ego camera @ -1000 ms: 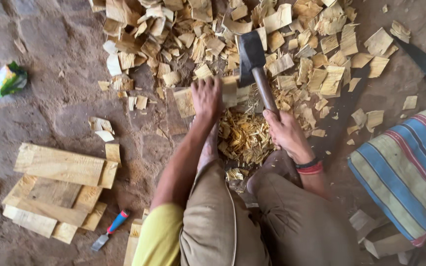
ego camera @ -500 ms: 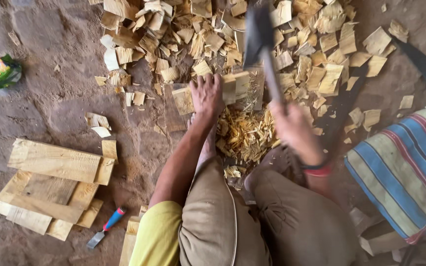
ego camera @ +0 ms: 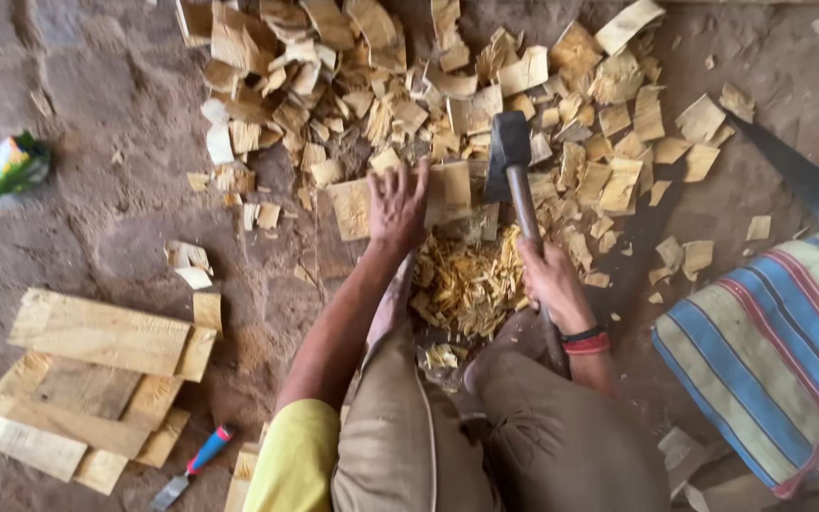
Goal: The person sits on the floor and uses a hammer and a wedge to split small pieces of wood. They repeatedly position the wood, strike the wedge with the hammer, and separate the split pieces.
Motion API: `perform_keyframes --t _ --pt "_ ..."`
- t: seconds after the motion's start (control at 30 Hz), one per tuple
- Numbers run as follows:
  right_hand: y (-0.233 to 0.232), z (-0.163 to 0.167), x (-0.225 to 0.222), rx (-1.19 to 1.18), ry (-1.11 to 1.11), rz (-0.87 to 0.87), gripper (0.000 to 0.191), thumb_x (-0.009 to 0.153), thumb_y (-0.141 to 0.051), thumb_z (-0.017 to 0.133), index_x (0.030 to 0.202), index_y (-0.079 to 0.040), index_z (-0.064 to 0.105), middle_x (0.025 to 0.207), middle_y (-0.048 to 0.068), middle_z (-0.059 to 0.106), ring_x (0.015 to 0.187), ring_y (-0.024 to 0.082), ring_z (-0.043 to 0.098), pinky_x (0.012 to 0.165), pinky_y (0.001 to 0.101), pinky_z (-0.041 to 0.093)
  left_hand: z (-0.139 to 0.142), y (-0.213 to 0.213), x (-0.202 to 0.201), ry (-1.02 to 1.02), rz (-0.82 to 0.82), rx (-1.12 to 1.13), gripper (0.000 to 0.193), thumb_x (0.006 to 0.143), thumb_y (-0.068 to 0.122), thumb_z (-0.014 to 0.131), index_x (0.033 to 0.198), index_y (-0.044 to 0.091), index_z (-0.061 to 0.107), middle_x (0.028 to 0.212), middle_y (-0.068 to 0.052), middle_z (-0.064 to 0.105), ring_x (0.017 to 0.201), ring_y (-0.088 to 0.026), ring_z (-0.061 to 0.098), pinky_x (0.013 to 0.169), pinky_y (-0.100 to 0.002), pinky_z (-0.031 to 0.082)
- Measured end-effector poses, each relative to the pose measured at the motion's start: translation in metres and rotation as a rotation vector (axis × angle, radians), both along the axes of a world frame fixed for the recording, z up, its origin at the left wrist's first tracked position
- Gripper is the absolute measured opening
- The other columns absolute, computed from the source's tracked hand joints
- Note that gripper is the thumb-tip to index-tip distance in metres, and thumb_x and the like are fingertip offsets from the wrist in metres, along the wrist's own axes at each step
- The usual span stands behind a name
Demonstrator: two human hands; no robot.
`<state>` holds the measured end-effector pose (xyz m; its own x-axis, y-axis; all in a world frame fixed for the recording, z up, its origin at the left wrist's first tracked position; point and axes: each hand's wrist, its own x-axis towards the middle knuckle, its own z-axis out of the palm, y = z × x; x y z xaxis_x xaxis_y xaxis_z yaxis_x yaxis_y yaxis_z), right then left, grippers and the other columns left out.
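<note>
My right hand (ego camera: 550, 280) grips the hatchet (ego camera: 514, 175) handle, its head down on the wood block (ego camera: 452, 190), which my left hand (ego camera: 397, 204) steadies with fingers spread, above a pile of chips (ego camera: 471, 280).

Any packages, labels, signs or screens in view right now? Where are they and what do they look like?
Small packet: lies on the dirt floor at far left, away from both hands; crumpled, boxy, mostly green with yellow and orange patches.
No signs, screens or other labels show.
</note>
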<state>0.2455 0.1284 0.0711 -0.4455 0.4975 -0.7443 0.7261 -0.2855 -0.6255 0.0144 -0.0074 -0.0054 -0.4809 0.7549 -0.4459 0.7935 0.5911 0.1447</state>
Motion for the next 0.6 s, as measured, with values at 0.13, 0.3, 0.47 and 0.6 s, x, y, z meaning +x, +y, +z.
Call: perform_keyframes --t 0.13,0.3,0.47,0.6 --pt "-0.003 -0.016 0.004 0.011 0.055 -0.027 0.036 0.104 -0.039 0.057 0.088 -0.007 0.056 0.054 -0.005 0.047 0.039 0.008 0.043 0.033 0.0278 0.037 0.002 -0.002 -0.028 -0.208 0.217 0.055 0.126 0.063 0.039 0.092 0.160 0.012 0.016 0.151 -0.021 0.042 0.139 -0.039 0.042 0.121 -0.057 0.030" --pt "0.005 -0.032 0.003 0.160 -0.113 0.097 0.049 0.101 -0.048 0.056 0.075 -0.006 0.058 0.048 0.000 0.047 0.038 0.014 0.048 0.034 0.0326 0.037 0.021 -0.063 -0.063 -0.336 0.369 0.603 0.135 0.053 0.052 0.090 0.157 0.003 0.019 0.154 -0.024 0.039 0.141 -0.039 0.042 0.118 -0.056 0.035" --pt "0.029 -0.049 -0.007 0.285 -0.172 0.265 0.060 0.100 -0.052 0.054 0.066 -0.003 0.061 0.045 0.006 0.051 0.037 0.019 0.053 0.036 0.0341 0.040 0.036 -0.118 -0.058 -0.660 0.465 0.961 0.155 0.052 0.087 0.067 0.167 0.002 0.007 0.173 -0.027 0.016 0.160 -0.040 0.025 0.126 -0.062 0.027" --pt "0.043 -0.056 -0.020 0.256 -0.271 0.364 0.058 0.104 -0.051 0.045 0.079 -0.002 0.062 0.049 0.002 0.044 0.037 0.017 0.046 0.034 0.0352 0.041 0.040 -0.137 -0.042 -0.706 0.357 1.135 0.163 0.051 0.111 0.036 0.170 0.004 0.004 0.181 -0.025 0.009 0.169 -0.038 0.019 0.135 -0.062 0.021"
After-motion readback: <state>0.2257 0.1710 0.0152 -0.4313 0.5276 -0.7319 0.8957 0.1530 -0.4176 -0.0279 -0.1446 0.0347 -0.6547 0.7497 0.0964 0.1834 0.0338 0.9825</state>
